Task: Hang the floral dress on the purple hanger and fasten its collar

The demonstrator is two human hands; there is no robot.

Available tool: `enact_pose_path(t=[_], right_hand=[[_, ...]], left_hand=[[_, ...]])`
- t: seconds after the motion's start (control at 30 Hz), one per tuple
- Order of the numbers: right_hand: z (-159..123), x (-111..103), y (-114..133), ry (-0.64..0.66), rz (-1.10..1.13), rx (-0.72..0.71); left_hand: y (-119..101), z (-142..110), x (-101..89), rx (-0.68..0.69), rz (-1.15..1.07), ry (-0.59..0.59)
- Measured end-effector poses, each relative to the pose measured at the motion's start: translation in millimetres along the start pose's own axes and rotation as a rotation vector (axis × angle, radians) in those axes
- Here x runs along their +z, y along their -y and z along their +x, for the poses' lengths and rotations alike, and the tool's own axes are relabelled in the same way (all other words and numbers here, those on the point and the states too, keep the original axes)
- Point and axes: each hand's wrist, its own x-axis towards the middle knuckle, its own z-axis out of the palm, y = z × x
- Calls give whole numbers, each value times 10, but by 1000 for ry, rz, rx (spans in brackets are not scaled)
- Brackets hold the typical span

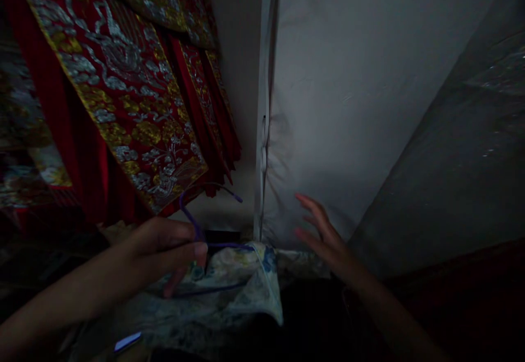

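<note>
My left hand [170, 247] is closed around a purple clothes hanger [197, 225], whose hook points up and right. A pale floral garment [241, 280] hangs from the hanger just under the hand. My right hand [324, 236] is open with fingers stretched out, reaching toward a grey-white fabric cover [348, 105] that hangs in front of me, close to its lower edge.
Red garments with gold and silver embroidery [123, 88] hang at the upper left. A white vertical pole or seam [262, 132] runs down beside the grey-white cover. A dark grey sheet [463, 159] slopes at the right. The scene is dim.
</note>
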Motion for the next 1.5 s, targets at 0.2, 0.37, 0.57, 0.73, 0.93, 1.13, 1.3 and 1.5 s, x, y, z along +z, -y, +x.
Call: enact_pose_path(t=[0.2,0.37,0.57,0.73,0.93,1.13,1.3,1.5], right_hand=[[-157,15,52,307,264,228],[58,-63,279,-46,382,260],[860,-207,547,-251,488,171],[1380,-330,497,-297,538,53],[1110,-493,80,-441,608,103],[898,-575,-304,-432,363,145],[690,-532,-416,-798,-44,-56],[-504,571,-636,-636,68,109]], left_hand=[[11,336,-70,237,321,-253],[124,460,26,513,356,-604],[300,279,262,918,464,-867],[904,563,605,596,427,-677],[1234,974,993,529,442,-351],[1301,1339,1158,319,481,-253],[1478,1193,1355,259,437,-207],[1435,748,1639,250,130,-380]])
